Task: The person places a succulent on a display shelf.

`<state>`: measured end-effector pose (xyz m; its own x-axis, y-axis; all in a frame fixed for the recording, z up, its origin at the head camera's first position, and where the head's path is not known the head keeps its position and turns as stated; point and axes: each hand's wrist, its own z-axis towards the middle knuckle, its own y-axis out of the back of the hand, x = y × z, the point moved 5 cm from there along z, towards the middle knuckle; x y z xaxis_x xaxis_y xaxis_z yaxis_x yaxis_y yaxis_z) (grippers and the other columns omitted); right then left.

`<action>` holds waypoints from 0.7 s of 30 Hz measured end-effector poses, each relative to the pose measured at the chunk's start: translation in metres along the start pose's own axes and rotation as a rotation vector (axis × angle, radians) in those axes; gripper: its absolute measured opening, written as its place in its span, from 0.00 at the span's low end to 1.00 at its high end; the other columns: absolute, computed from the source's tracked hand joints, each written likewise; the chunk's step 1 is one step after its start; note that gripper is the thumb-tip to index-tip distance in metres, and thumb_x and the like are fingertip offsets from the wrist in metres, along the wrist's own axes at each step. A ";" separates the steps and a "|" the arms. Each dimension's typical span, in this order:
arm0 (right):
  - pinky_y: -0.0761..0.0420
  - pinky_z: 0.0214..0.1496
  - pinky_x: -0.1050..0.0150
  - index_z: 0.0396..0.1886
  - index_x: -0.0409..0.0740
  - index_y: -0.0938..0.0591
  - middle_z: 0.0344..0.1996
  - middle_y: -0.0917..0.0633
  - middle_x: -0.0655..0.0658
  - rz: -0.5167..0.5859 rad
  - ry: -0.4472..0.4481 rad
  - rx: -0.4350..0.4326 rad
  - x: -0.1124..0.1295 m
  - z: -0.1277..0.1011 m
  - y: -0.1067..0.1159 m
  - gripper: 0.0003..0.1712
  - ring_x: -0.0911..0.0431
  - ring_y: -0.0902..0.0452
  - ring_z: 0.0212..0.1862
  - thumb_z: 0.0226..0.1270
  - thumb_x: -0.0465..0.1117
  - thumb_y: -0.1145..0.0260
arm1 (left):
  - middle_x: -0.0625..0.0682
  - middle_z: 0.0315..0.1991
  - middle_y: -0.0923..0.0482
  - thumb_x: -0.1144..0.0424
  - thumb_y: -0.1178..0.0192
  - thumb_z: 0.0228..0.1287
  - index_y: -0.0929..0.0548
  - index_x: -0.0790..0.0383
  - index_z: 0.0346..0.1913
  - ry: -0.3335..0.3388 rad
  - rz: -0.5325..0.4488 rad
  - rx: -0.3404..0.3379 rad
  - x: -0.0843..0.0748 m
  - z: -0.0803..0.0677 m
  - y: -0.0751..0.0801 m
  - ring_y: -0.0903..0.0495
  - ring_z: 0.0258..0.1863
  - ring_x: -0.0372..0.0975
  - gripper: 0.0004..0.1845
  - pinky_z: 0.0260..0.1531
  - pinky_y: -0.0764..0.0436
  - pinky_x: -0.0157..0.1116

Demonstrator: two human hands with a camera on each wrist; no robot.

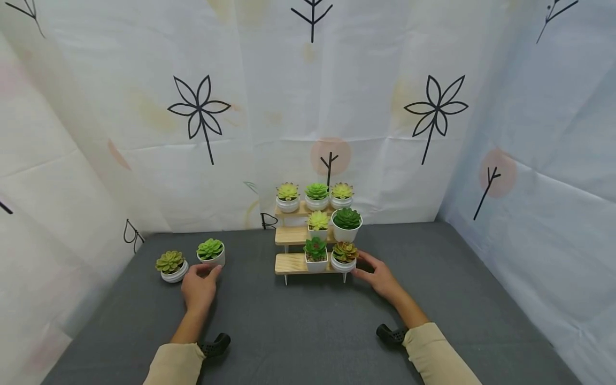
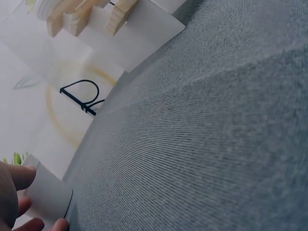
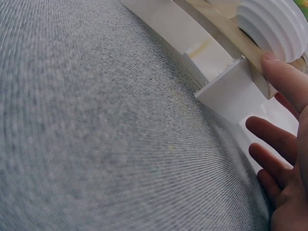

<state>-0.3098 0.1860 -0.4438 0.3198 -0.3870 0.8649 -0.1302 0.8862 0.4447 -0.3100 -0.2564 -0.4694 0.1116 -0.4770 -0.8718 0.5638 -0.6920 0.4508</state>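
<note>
In the head view, my left hand [image 1: 199, 289] is at the near side of a white pot [image 1: 217, 260] with a bright green succulent [image 1: 209, 248], standing on the table. The left wrist view shows its loosely bent fingers spread in front of the white pot [image 2: 47, 192]. My right hand [image 1: 382, 279] is at the right end of the lowest step of a wooden tiered stand [image 1: 291, 263], beside a ribbed white pot [image 1: 344, 266] with a brownish succulent. Its thumb [image 3: 284, 77] lies at the board's edge by the ribbed pot [image 3: 269, 29]; the other fingers are spread.
A ribbed pot with an olive succulent [image 1: 170, 263] stands on the left of the dark grey table [image 1: 308, 331]. Several more potted succulents fill the stand, among them a dark green one [image 1: 346, 219] and a red-centred one [image 1: 315, 248]. Patterned cloth [image 1: 269, 107] hangs behind.
</note>
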 end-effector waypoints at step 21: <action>0.33 0.60 0.40 0.67 0.28 0.32 0.59 0.25 0.28 -0.018 -0.018 -0.002 -0.001 -0.001 0.002 0.32 0.35 0.32 0.62 0.66 0.35 0.34 | 0.72 0.62 0.33 0.61 0.34 0.63 0.42 0.76 0.69 0.066 -0.075 0.017 0.002 0.026 -0.007 0.31 0.58 0.59 0.39 0.57 0.34 0.53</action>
<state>-0.3096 0.1882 -0.4442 0.3053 -0.4077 0.8606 -0.1223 0.8795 0.4600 -0.3349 -0.2667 -0.4696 0.1233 -0.3871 -0.9137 0.5588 -0.7338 0.3863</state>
